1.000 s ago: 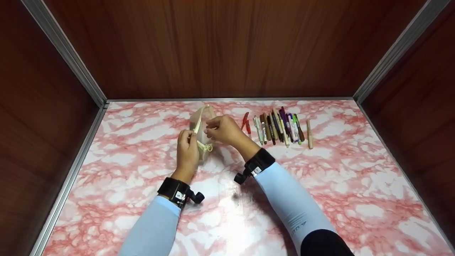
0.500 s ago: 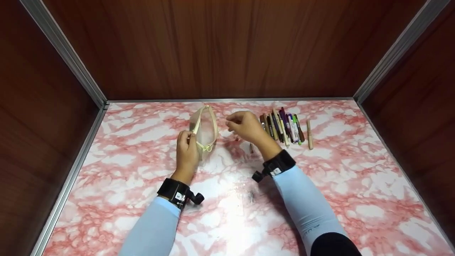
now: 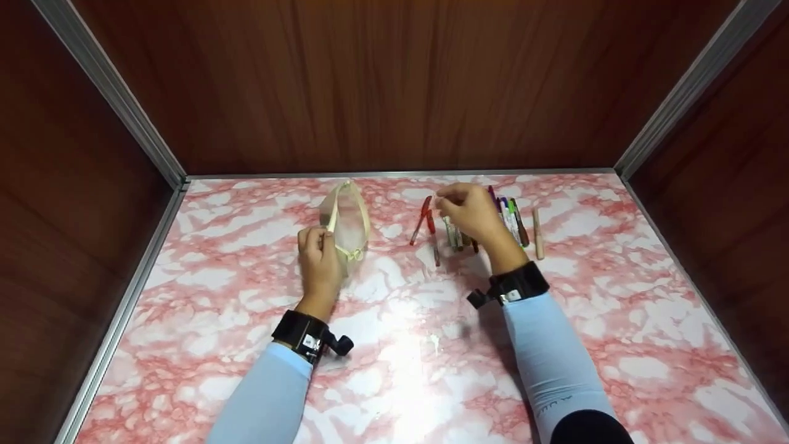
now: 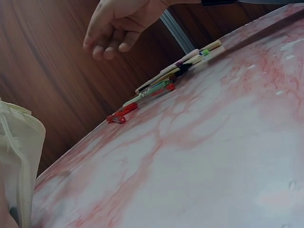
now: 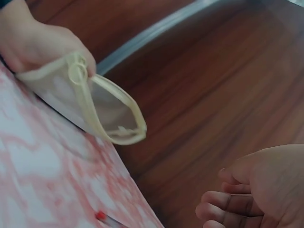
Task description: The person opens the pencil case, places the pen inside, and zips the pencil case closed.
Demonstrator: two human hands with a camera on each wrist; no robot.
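Observation:
A pale yellow see-through mesh zip pouch (image 3: pixel 329 208) stands on the table, its zipped mouth spread apart. My left hand (image 3: pixel 319 262) grips the near side of its rim between thumb and fingers. The ring-shaped zip pull (image 5: pixel 78 74) shows clearly in the right wrist view. My right hand (image 3: pixel 473 214) hovers above a row of pens and markers (image 3: pixel 509 217), hiding part of it. Its fingers (image 4: pixel 113 45) are loosely bent, with nothing between them in the left wrist view. Two red pens (image 3: pixel 422 219) lie just left of this hand.
One beige marker (image 3: pixel 537 234) lies apart, right of the row. Dark wood-grain panels (image 3: pixel 394 86) wall in the back and both sides of the pink-marbled table (image 3: pixel 216 277). Metal strips (image 3: pixel 154 148) run along the corners and edges.
My right hand has drawn away from the pouch mouth and travelled right, over the pens. My left hand keeps its grip, and the pouch has shifted slightly left.

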